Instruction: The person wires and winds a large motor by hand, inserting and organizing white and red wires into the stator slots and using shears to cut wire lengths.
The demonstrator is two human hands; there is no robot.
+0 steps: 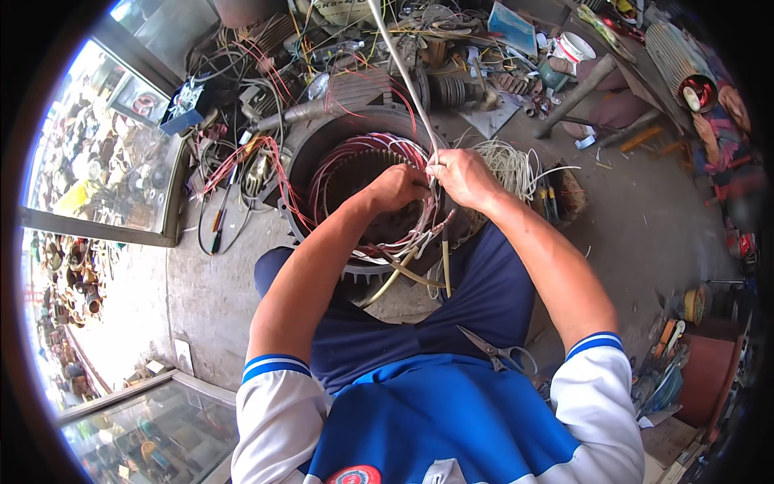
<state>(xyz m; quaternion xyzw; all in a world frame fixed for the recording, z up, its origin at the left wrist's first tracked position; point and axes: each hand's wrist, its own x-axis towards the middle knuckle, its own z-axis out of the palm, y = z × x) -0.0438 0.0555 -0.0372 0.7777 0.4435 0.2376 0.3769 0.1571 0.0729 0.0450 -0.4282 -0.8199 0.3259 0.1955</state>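
- Copper-red winding wires (339,153) lying looped around the bore of one large grey motor stator (322,133), sitting on the concrete floor (637,226) just in front of the knees.
- Pinching a pale insulating sleeve strand (403,77) between thumb and fingertips of the right hand (463,177), fingers pressed together at the stator's near rim; strand running taut up and away toward the top of the view.
- Curling the left hand (395,187) into a loose fist right beside the right one, fingers closed down on the coil bundle; what exactly sits under them cannot be told.
- Judging progress as midway: coils already seated around most of the bore, red leads (242,157) trailing out loose to the left, several pale sleeved ends (419,274) hanging unfastened below the hands, so lacing and tidying of the lead ends apparently remaining.
- Counting: one stator, two hands at work, one taut strand in the pinch, roughly three or four sleeved ends dangling (exact number unclear), one loose coil of whitish cord (512,165) just right of the hands.
- Resting on the lap: one pair of scissors (496,351), blades shut, well apart from both hands.
- Lying left of the stator: one screwdriver (218,226) among tangled cables.
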